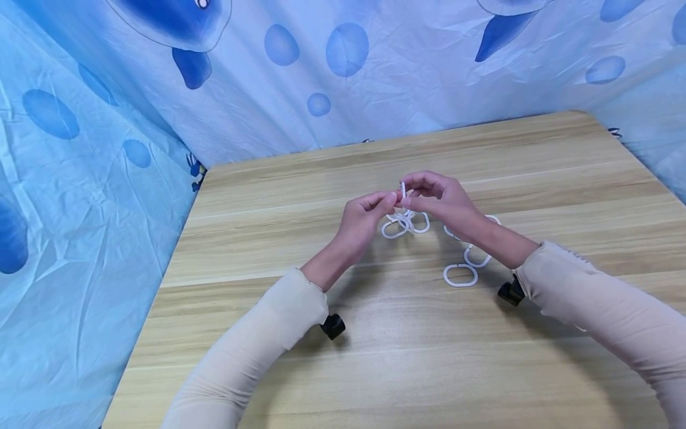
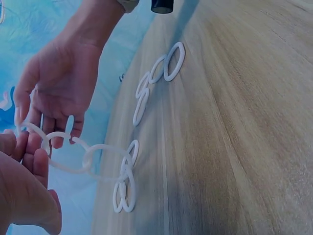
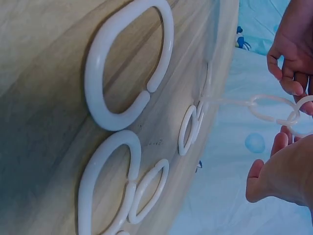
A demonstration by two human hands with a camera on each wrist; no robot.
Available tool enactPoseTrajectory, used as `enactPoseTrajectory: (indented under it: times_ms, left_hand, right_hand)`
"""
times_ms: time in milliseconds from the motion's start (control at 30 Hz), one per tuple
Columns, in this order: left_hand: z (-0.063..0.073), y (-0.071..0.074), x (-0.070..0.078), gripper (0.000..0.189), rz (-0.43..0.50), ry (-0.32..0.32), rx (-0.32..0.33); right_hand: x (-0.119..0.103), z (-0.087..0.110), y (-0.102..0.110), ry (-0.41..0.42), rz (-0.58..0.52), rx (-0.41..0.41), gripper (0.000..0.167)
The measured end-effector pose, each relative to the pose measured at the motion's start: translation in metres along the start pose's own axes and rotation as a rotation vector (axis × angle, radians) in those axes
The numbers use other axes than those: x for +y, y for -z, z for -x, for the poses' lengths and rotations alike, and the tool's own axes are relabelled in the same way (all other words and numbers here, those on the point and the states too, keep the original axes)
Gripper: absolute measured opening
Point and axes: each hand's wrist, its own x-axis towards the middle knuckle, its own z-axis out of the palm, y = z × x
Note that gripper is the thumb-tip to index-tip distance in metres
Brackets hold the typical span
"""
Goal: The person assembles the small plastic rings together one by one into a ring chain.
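Note:
White oval plastic curtain rings, each with a small gap, are linked into a chain (image 2: 68, 170). Over the table's far middle, my left hand (image 1: 361, 221) pinches the chain's upper end between thumb and fingers. Facing it, my right hand (image 1: 447, 199) holds an upright curtain ring (image 1: 404, 190) between thumb and fingertips. Both hands' fingertips nearly meet there, and they partly hide where the top rings join. Below the hands the chain hangs down, its lower rings (image 1: 395, 229) bunched on the tabletop. In the right wrist view, a hanging ring (image 3: 270, 119) links to the one above.
Several loose curtain rings lie under and beside my right forearm, the nearest ring (image 1: 460, 285) closest to me. The wooden table (image 1: 407, 357) ends at a blue patterned curtain (image 1: 225, 119) behind and at the left. Black wrist cameras (image 1: 333, 326) hang below both sleeves.

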Motion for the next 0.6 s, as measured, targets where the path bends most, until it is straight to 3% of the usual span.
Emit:
enactPoseTrajectory:
  times_ms: [167, 400, 600]
  left_hand:
    - [-0.001, 0.001, 0.000, 0.030, 0.013, 0.036, 0.006]
    - [-0.003, 0.001, 0.000, 0.028, 0.067, 0.083, -0.004]
    - [-0.004, 0.002, -0.002, 0.024, 0.063, 0.081, 0.037]
  right_hand:
    - [0.000, 0.002, -0.003, 0.050, 0.185, -0.010, 0.037]
    - [0.001, 0.004, -0.004, 0.127, 0.314, -0.043, 0.047]
    - [0.002, 0.005, 0.014, 0.135, 0.417, -0.028, 0.056]
